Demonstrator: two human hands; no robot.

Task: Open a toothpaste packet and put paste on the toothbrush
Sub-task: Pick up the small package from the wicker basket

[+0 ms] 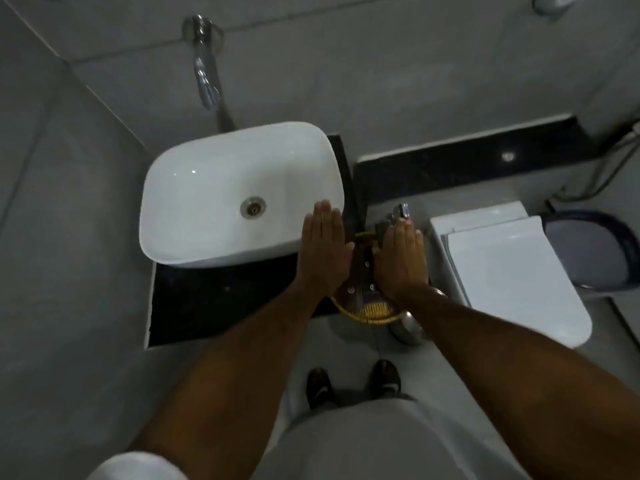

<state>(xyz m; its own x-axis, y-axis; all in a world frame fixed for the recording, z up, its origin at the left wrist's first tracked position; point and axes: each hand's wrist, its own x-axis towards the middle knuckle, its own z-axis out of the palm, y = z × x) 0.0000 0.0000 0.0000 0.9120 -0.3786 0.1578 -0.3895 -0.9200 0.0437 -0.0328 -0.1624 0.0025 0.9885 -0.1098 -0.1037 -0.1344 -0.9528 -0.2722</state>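
Over the gold wire basket [367,315] beside the white basin [221,174], left hand [323,251] and right hand [401,261] hover flat, fingers straight, holding nothing. Can't spot toothpaste or toothbrush, so basically nothing's started.

The room is looking dim and gray, with no strong light showing anywhere. Small bright spots are shining on the white sink [214,188] and on the metal tap [204,74] above it. The dark counter [207,303] is swallowing its own details (almost black). Everything is looking a little soft and blurry, the things in the gold basket [367,315] most of all. Straight wall lines are bending near the edges
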